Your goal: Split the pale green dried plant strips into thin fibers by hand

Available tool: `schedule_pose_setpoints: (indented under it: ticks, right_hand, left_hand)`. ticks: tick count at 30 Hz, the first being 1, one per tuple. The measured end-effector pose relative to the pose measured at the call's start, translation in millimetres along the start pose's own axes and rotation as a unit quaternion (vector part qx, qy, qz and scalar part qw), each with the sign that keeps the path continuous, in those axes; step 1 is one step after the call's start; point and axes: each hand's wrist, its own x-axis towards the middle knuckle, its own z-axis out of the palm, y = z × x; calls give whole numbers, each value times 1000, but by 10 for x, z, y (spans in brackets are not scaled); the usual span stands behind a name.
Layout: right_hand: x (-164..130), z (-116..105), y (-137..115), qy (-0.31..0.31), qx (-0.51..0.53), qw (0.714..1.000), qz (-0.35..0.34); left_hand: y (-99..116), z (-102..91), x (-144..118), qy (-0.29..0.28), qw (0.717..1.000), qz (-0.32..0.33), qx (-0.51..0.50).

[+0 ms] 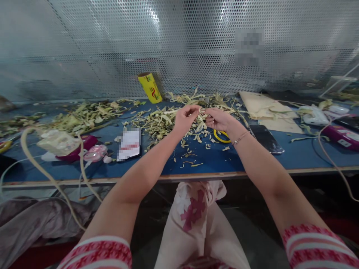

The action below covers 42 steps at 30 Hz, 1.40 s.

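Note:
Over a heap of dried greenish plant pieces [161, 125], my two hands meet with fingertips almost touching. My left hand [186, 117] is closed in a pinch on a pale plant stem [170, 111], which sticks out to its left. Beside it, my right hand [220, 118] pinches at the same pale plant material, its other fingers curled under. A yellow loop [222, 141], like a scissors handle, shows just below my right hand; whether the hand touches it is unclear. Small trimmed scraps [193, 163] lie on the blue table [179, 171] in front.
A yellow printed tube [150, 87] leans at the perforated metal wall [179, 48]. A labelled card [129, 145] lies left; a phone [266, 139] and cardboard [265, 106] lie right. More plants [86, 116] spread left. Cables and purple devices [340, 137] sit at both sides.

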Motion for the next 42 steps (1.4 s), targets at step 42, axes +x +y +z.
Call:
schedule_pose_setpoints:
  ticks: [42]
  right_hand:
    - [42,-106,-10,15,56,998,33]
  left_hand:
    - [67,-13,-29,-69,971,156,165]
